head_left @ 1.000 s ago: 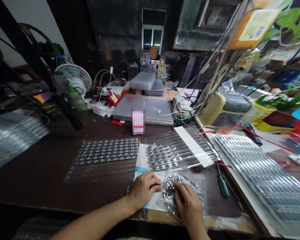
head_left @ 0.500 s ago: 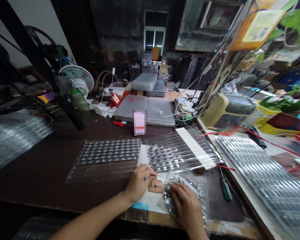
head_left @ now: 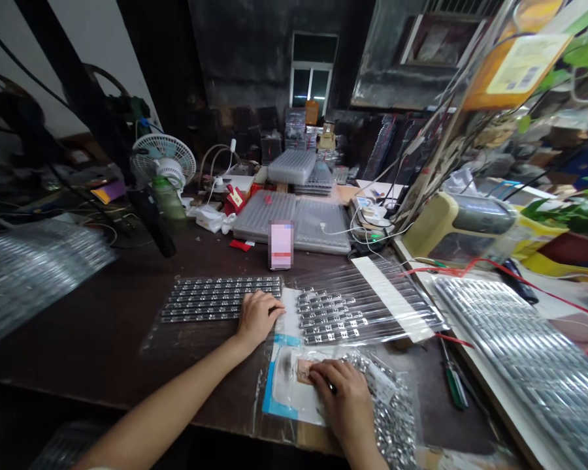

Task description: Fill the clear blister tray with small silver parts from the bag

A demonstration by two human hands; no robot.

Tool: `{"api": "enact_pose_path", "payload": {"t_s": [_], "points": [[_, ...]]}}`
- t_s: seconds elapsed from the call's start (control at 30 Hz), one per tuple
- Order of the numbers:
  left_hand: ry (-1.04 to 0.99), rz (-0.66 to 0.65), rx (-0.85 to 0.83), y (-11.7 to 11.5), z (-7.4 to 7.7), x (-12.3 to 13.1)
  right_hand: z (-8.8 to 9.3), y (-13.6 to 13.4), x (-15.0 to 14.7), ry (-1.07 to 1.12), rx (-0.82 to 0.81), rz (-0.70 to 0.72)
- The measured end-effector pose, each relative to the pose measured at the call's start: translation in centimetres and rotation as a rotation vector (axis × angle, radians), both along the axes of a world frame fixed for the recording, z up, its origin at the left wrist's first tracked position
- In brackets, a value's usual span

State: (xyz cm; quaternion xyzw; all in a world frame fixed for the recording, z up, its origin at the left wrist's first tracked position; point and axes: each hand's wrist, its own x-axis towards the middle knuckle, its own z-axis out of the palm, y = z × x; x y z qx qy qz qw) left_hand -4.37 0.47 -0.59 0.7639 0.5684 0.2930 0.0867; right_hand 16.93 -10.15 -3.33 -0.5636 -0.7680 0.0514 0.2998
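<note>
My left hand (head_left: 259, 318) reaches over the right end of a clear ribbed plastic tray (head_left: 203, 333) with rows of small shiny metal parts (head_left: 213, 297). Its fingers are bent together, and whatever they may hold is hidden. My right hand (head_left: 345, 399) is closed in a pinch at the edge of a small brown block (head_left: 304, 371); I cannot make out what sits between its fingertips. Beside and partly under this hand lies a clear plastic bag (head_left: 396, 408) full of loose shiny metal pieces. A second ribbed tray (head_left: 389, 297), partly filled with similar parts, lies beyond it.
A phone (head_left: 281, 245) stands upright behind the trays. A green-handled screwdriver (head_left: 455, 385) lies to the right, near stacked clear trays (head_left: 524, 352). More trays are piled at the left (head_left: 39, 274). A white fan (head_left: 165, 160) stands at the back left.
My left hand has moved from the brown block up and left to the tray. My right hand has moved from the bag of metal pieces left to the block. The view has shifted slightly.
</note>
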Motion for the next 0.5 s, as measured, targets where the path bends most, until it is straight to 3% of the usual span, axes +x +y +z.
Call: {"api": "enact_pose_path", "payload": {"t_s": [0.13,0.27,0.5], "points": [[0.082,-0.014,0.000,-0.4,-0.3,-1.0,-0.2,-0.1,0.1,-0.011,-0.017,-0.008],[0.072,-0.038,-0.026,0.2,0.7,-0.5,-0.2,0.1,-0.3,0.005,-0.038,-0.010],[-0.050,-0.103,-0.111,6.3,2.3,5.2,0.3,-0.4,0.6,-0.082,0.104,-0.046]]}}
